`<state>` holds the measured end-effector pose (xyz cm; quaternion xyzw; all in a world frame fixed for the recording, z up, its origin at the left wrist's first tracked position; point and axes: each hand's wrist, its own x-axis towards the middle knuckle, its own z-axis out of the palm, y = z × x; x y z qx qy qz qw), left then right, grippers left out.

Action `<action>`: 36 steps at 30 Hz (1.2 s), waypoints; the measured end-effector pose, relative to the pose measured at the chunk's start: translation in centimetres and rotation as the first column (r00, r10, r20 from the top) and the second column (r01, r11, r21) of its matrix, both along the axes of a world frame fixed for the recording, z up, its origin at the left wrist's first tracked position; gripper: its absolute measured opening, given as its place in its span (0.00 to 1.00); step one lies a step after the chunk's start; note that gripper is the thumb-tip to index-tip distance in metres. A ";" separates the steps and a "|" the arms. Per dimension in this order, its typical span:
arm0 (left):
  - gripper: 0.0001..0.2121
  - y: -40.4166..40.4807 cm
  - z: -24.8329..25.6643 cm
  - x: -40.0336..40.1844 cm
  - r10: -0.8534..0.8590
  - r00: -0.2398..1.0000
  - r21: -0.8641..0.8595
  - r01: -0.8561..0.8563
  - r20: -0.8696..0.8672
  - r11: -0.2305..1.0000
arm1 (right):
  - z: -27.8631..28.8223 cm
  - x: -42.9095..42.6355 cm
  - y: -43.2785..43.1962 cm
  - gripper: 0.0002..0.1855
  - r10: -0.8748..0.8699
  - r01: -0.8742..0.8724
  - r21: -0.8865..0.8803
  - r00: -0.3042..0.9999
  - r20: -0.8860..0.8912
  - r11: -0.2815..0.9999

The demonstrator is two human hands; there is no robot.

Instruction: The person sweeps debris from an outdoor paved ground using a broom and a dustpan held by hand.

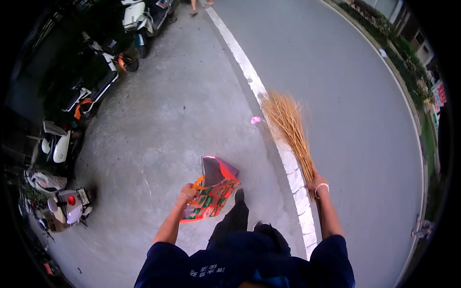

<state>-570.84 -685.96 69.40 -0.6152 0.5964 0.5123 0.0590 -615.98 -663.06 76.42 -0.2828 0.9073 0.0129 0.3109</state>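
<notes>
My left hand grips the orange strap handle of a patterned red and green shopping bag, whose mouth gapes toward the upper right. In my right hand is a twig broom, held low on its bundle of bristles. The bristles spread forward over the white painted line. Just left of the broom's tips, a small pink scrap of litter lies on the pavement. Whether the bristles touch the ground cannot be made out.
Parked along the left are a white scooter, an orange-wheeled electric bike and more scooters. At the top, a person's legs show. A kerb with planting bounds the grey road on the right.
</notes>
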 end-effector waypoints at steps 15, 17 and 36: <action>0.09 -3.9 -1.3 -1.4 0.021 1.000 0.111 -0.022 0.011 0.994 | 12.0 6.1 15.7 0.54 0.239 -0.368 0.290 0.886 0.396 0.883; 0.10 -3.2 0.4 -2.5 0.122 0.992 0.181 -0.117 -0.018 0.977 | 14.2 6.8 16.6 0.53 0.109 -0.238 0.259 0.896 0.430 0.936; 0.07 -4.8 0.4 -2.8 -0.028 0.999 0.122 0.026 0.018 0.992 | 7.1 6.3 14.0 0.52 0.320 -0.447 0.338 0.872 0.370 0.828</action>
